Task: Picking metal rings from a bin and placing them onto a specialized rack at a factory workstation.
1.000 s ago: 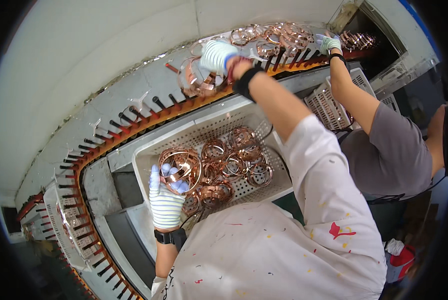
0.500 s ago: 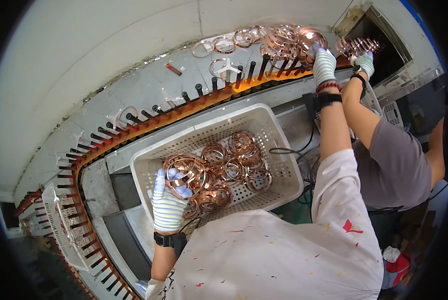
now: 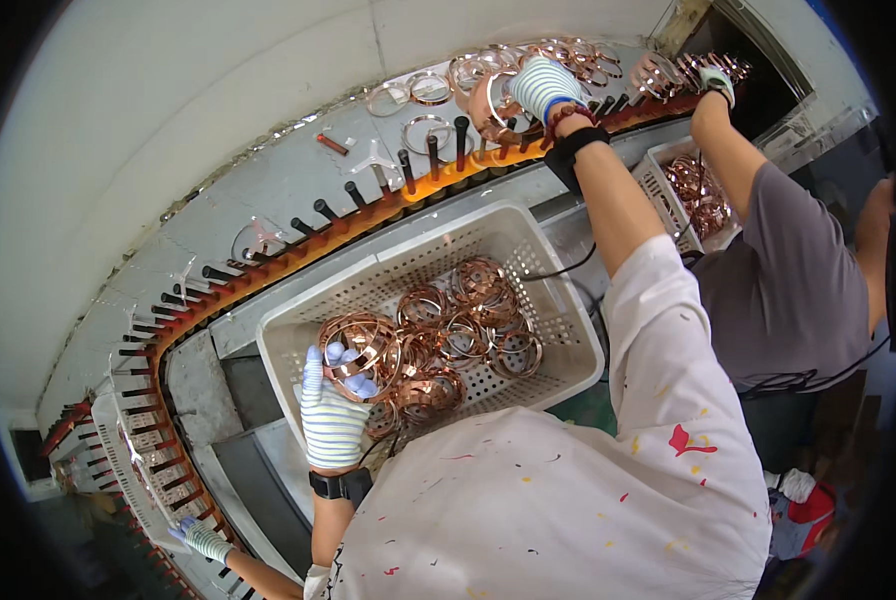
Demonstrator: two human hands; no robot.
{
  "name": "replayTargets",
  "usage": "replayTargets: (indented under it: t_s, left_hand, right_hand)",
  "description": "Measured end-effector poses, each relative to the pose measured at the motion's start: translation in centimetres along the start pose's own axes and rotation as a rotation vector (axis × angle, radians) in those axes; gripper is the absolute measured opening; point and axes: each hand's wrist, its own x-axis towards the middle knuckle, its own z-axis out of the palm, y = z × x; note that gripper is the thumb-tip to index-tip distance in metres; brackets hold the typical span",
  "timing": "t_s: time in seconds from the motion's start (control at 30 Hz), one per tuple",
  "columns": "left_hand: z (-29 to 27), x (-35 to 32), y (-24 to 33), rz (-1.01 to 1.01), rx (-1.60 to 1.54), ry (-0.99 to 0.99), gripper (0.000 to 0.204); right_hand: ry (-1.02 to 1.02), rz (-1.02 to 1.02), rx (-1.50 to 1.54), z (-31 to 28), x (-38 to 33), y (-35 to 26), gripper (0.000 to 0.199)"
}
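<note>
My left hand (image 3: 334,420), in a striped glove with lilac fingertips, is closed around a bundle of shiny copper-coloured metal rings (image 3: 360,335) at the left side of a pale perforated crate (image 3: 558,300). Several more copper rings (image 3: 468,335) lie piled beside it in the crate. Reaching up to the curved line, my right hand (image 3: 548,88), gloved alike, grips a copper-coloured metal ring piece (image 3: 488,108) just above the black-tipped pegs (image 3: 461,140). Part of that piece is hidden behind the glove.
Loose rings (image 3: 429,88) lie on the grey ledge (image 3: 298,180) behind the orange peg rail (image 3: 423,190). A co-worker's gloved hand (image 3: 716,85) is among rings at the far right, above another crate of rings (image 3: 698,195). Another person's gloved hand (image 3: 206,540) touches a crate at lower left.
My right hand has moved left along the line with a copper ring piece. My left hand stays on its bundle. Another person's gloved hand now shows at lower left.
</note>
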Motion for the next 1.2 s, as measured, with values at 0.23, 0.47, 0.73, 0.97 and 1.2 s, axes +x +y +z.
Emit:
replayTargets:
  t_s: [0.23, 0.47, 0.73, 0.97, 1.2]
  left_hand:
    - [3.4, -0.7, -1.6, 0.052, 0.076, 0.088, 0.029]
    - [5.7, 1.1, -2.5, -0.119, -0.039, -0.089, 0.028]
    - [8.8, 0.5, -3.7, -0.237, 0.051, -0.192, 0.036]
    - [9.6, 0.5, -4.9, -0.225, 0.398, -0.131, 0.041]
    - [12.7, 0.4, -4.9, -0.273, 0.628, -0.328, 0.041]
  right_hand:
    - [0.446, -0.460, 0.600, -6.8, -10.6, -0.7, 0.021]
    - [-0.521, -0.417, 0.287, 8.8, -21.9, 4.8, 0.032]
    - [-0.664, -0.431, 0.039, 16.1, -24.3, 9.0, 0.061]
    - [-0.935, -0.232, 1.028, 2.5, -25.4, 2.2, 0.052]
    - [-0.593, -0.592, 0.976, 8.4, -29.0, 2.4, 0.033]
